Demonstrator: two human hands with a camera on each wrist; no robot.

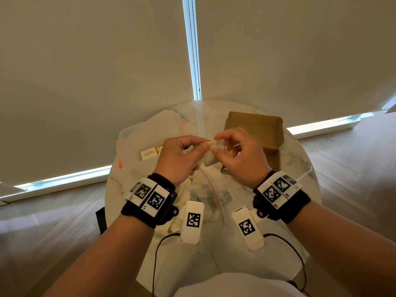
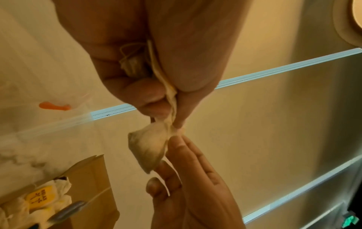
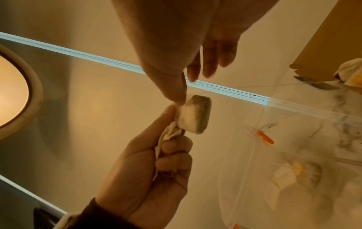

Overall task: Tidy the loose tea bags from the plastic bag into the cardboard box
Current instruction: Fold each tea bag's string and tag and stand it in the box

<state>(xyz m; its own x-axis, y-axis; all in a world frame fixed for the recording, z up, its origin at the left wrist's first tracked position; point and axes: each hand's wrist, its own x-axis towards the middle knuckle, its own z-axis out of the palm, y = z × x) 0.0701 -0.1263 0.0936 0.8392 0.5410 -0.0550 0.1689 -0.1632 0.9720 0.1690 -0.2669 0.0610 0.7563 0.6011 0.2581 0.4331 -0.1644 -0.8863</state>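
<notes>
Left hand (image 1: 179, 156): fingers curled round crumpled tea bags (image 2: 149, 148), frame centre.
Right hand (image 1: 237, 155): thumb and forefinger pinching the same bundle.
Cardboard box (image 1: 254, 130): on bench (image 1: 233, 260), upper right.

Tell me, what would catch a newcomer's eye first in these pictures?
First, the two hands meeting above the round marble table: the left hand grips crumpled tea bags while the right hand pinches a pale tea bag at its corner. Next, the checkered markers strapped to both wrists. Behind the right hand sits an open cardboard box, and a clear plastic bag with an orange slider lies on the left.
</notes>
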